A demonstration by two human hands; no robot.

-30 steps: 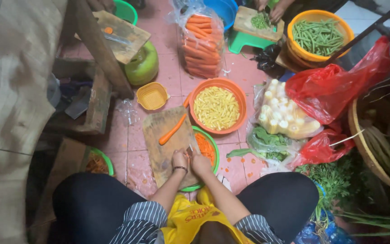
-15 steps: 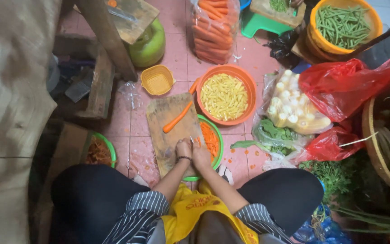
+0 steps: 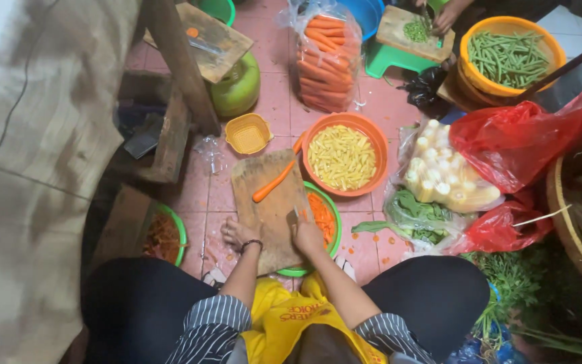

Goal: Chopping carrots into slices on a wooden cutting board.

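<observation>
Here the person sits low over a pink tiled floor point(image 3: 274, 101), knees apart, with a worn wooden cutting board point(image 3: 267, 205) laid flat on the tiles between them. The left hand point(image 3: 237, 234) rests at the board's near left edge, fingers loosely curled and touching the wood, holding nothing that can be made out; a dark band circles the wrist. The right hand point(image 3: 306, 236) sits at the board's near right corner, its grip closed around a knife handle point(image 3: 294, 217), whose blade is too small to follow. A whole carrot point(image 3: 273, 182) lies slantwise on the far half of the board, well apart from both hands.

Just beside the board's right edge, partly under it, stands a green bowl point(image 3: 331, 205) of cut carrot pieces. Beyond that is an orange bowl point(image 3: 378, 152) full of pale yellow cut pieces. A small yellow basket point(image 3: 248, 133) sits off the board's far left corner, and a green bowl of orange peelings point(image 3: 166, 236) lies to the left by the person's knee. Farther off stand a clear bag of whole carrots point(image 3: 323, 54), a bag of baby corn point(image 3: 442, 175), a red plastic bag point(image 3: 520, 135) and an orange tub of green beans point(image 3: 510, 54). Another person's hand point(image 3: 446, 17) works at a second board at the far edge.
</observation>
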